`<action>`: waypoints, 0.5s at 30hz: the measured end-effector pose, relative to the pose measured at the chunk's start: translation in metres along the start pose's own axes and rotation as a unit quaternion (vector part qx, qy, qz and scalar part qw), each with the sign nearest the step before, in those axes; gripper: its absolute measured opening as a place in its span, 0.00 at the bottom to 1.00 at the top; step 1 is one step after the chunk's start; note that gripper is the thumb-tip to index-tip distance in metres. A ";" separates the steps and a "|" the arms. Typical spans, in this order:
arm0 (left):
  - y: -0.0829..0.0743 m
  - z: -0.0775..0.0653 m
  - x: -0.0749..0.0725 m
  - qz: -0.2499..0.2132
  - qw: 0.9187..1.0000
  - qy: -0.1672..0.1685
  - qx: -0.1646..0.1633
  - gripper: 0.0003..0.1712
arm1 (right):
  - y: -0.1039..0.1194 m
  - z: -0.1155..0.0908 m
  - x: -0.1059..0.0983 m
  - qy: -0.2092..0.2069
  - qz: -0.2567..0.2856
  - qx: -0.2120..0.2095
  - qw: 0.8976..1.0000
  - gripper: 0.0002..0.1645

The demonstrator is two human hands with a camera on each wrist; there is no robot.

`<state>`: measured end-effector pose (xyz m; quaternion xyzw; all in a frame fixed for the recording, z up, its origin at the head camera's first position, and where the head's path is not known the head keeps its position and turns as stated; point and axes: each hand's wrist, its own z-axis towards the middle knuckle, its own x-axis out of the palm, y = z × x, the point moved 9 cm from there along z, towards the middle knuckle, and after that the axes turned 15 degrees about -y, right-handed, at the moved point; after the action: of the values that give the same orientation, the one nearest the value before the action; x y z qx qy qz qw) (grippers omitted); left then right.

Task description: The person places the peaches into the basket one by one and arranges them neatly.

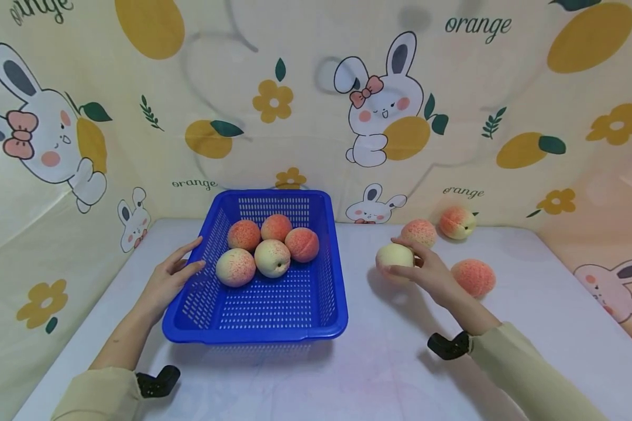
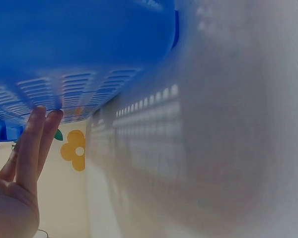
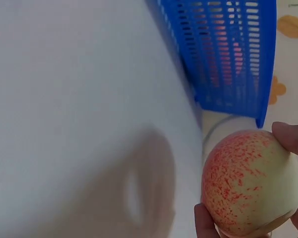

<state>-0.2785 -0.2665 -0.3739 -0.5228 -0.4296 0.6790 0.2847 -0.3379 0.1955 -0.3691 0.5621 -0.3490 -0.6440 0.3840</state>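
My left hand is at the left side of a blue plastic basket, thumb and index fingertip at its rim. In the left wrist view, straight fingers touch the outside of its slotted wall. Inside the basket lie several peaches, among them a pale peach and a red one. To the basket's right, my right hand grips a pale peach between thumb and fingers. The right wrist view shows that peach with red speckles on one side, above its shadow on the table.
Beyond and beside my right hand lie three loose peaches: a speckled one, a red-and-yellow one and a red one. A printed cloth hangs behind the white table.
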 end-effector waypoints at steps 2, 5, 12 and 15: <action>-0.001 0.000 0.000 0.000 1.000 -0.001 0.002 0.36 | 0.007 0.001 0.005 0.003 0.007 -0.010 1.000 0.39; 0.000 0.000 0.000 0.001 1.000 -0.001 0.002 0.36 | 0.015 0.004 0.012 0.007 0.016 -0.013 1.000 0.39; 0.000 0.001 0.000 0.002 1.000 -0.001 -0.001 0.36 | 0.038 0.009 0.026 0.018 0.022 -0.027 0.999 0.39; 0.000 0.001 0.000 0.001 1.000 -0.001 0.000 0.36 | 0.049 0.012 0.031 0.022 0.024 -0.042 0.999 0.38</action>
<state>-0.2790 -0.2666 -0.3734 -0.5223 -0.4295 0.6799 0.2837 -0.3471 0.1456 -0.3384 0.5509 -0.3266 -0.6360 0.4306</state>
